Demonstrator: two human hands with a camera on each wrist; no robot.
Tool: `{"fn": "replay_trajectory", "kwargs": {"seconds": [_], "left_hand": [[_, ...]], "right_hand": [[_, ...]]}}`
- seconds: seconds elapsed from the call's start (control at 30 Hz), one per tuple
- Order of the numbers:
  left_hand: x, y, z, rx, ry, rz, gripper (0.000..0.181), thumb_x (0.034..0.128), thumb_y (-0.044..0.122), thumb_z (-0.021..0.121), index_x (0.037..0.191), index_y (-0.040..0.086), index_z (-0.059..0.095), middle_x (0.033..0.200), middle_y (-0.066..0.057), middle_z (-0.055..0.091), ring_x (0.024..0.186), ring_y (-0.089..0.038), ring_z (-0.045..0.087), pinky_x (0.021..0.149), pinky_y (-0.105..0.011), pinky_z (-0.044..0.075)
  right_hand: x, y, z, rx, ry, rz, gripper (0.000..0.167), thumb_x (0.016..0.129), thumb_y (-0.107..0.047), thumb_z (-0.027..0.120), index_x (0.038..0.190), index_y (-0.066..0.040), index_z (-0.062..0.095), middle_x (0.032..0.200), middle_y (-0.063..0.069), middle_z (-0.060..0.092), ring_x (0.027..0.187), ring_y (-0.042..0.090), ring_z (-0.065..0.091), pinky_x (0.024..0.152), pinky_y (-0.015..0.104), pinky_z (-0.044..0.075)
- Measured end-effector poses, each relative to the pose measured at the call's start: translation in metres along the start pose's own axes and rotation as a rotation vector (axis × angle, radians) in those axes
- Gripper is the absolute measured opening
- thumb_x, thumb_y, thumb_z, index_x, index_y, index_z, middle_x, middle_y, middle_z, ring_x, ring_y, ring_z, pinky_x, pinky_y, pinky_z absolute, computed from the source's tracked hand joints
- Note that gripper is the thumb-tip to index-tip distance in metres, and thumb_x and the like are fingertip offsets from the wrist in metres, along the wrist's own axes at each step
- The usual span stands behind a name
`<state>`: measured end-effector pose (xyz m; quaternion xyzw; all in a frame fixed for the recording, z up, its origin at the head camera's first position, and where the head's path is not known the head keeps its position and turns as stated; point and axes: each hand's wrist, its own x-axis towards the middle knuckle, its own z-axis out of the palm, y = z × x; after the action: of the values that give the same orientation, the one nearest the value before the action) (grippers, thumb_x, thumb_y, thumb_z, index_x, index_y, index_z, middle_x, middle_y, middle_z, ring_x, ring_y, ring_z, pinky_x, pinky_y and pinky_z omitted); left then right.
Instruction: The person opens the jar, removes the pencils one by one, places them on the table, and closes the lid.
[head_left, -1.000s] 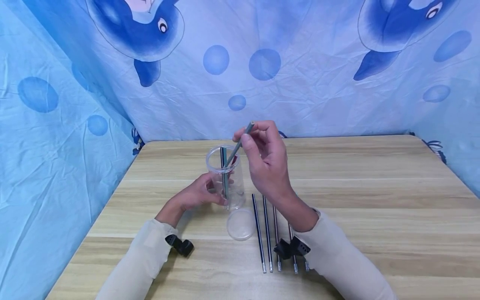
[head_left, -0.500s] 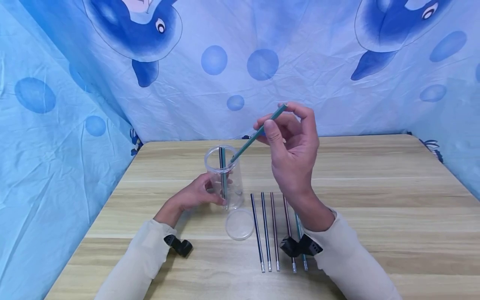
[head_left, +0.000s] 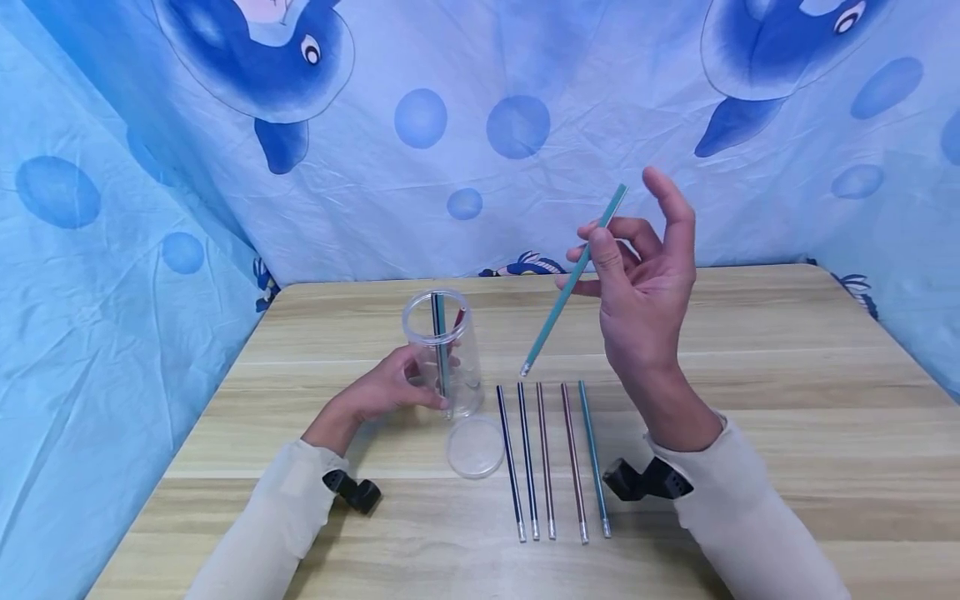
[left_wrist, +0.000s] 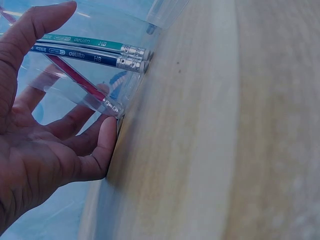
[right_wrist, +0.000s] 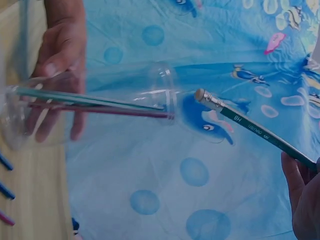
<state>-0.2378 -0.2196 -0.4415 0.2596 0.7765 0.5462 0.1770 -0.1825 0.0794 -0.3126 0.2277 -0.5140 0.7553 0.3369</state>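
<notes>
My right hand (head_left: pixel 647 292) pinches a green pencil (head_left: pixel 573 279) between thumb and fingers, its index finger raised. The pencil slants in the air right of the clear plastic jar (head_left: pixel 467 367), eraser end down. My left hand (head_left: pixel 390 385) grips the jar low on its left side, and the jar stands upright on the table. Inside it, the left wrist view shows a green pencil (left_wrist: pixel 85 41), a dark blue pencil (left_wrist: pixel 80 54) and a red pencil (left_wrist: pixel 75 75), their eraser ends at the jar's bottom.
A clear round lid (head_left: pixel 476 448) lies in front of the jar. To its right several pencils lie in a row, among them a dark blue pencil (head_left: pixel 510 462), a brownish-red pencil (head_left: pixel 574 462) and a green pencil (head_left: pixel 594 458). A blue dolphin-print cloth (head_left: pixel 360 217) hangs behind the wooden table (head_left: pixel 787 392).
My right hand has drawn the green pencil up out of the jar and carried it to the right. The left hand stays on the jar.
</notes>
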Motion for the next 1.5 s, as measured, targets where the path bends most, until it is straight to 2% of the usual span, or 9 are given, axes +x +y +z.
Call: {"fn": "replay_trajectory", "kwargs": {"seconds": [0.27,0.47,0.8,0.97,1.23,1.5], "left_hand": [[-0.001,0.0,-0.001,-0.01,-0.005,-0.009,0.076,0.0726,0.004,0.085,0.141,0.008,0.053,0.131,-0.012,0.063,0.126,-0.033,0.047,0.108,-0.054,0.027],[0.0,0.001,-0.001,-0.018,-0.006,-0.014,0.077,0.0722,0.003,0.086,0.141,0.009,0.053,0.132,-0.013,0.062,0.128,-0.034,0.046,0.109,-0.055,0.025],[0.0,0.001,-0.001,-0.018,0.005,-0.009,0.078,0.0709,0.003,0.086,0.141,0.009,0.053,0.128,-0.014,0.063,0.118,-0.031,0.051,0.105,-0.05,0.031],[0.0,0.001,-0.001,-0.021,0.005,-0.008,0.077,0.0714,0.003,0.086,0.141,0.008,0.053,0.129,-0.013,0.063,0.12,-0.03,0.05,0.107,-0.051,0.029],[-0.001,0.0,-0.001,-0.018,0.006,-0.007,0.079,0.0714,0.002,0.086,0.142,0.003,0.05,0.129,-0.018,0.061,0.116,-0.032,0.051,0.102,-0.048,0.033],[0.0,0.0,-0.001,-0.021,0.001,-0.006,0.078,0.0716,0.003,0.086,0.141,0.005,0.052,0.13,-0.017,0.062,0.119,-0.034,0.05,0.104,-0.051,0.031]], "right_hand": [[-0.018,0.014,-0.014,-0.12,-0.096,0.193,0.053,0.097,-0.002,0.062,0.146,-0.015,0.046,0.097,0.011,0.063,0.079,0.021,0.069,0.057,0.038,0.058],[-0.029,0.022,-0.026,-0.229,-0.144,0.267,0.05,0.098,-0.004,0.061,0.144,-0.016,0.048,0.1,0.009,0.064,0.078,0.018,0.069,0.058,0.038,0.058],[-0.039,0.039,-0.051,-0.255,-0.206,0.418,0.047,0.099,-0.005,0.06,0.143,-0.016,0.049,0.098,0.008,0.065,0.077,0.018,0.071,0.061,0.038,0.059],[-0.043,0.042,-0.064,-0.305,-0.229,0.48,0.046,0.1,-0.008,0.059,0.144,-0.017,0.047,0.097,0.005,0.066,0.08,0.015,0.071,0.063,0.035,0.059],[-0.046,0.037,-0.074,-0.297,-0.295,0.543,0.047,0.1,-0.009,0.06,0.145,-0.013,0.047,0.096,0.005,0.067,0.079,0.015,0.071,0.063,0.034,0.059],[-0.05,0.033,-0.082,-0.368,-0.36,0.614,0.046,0.1,-0.005,0.059,0.144,-0.009,0.048,0.099,0.007,0.072,0.079,0.016,0.07,0.06,0.034,0.058]]}}
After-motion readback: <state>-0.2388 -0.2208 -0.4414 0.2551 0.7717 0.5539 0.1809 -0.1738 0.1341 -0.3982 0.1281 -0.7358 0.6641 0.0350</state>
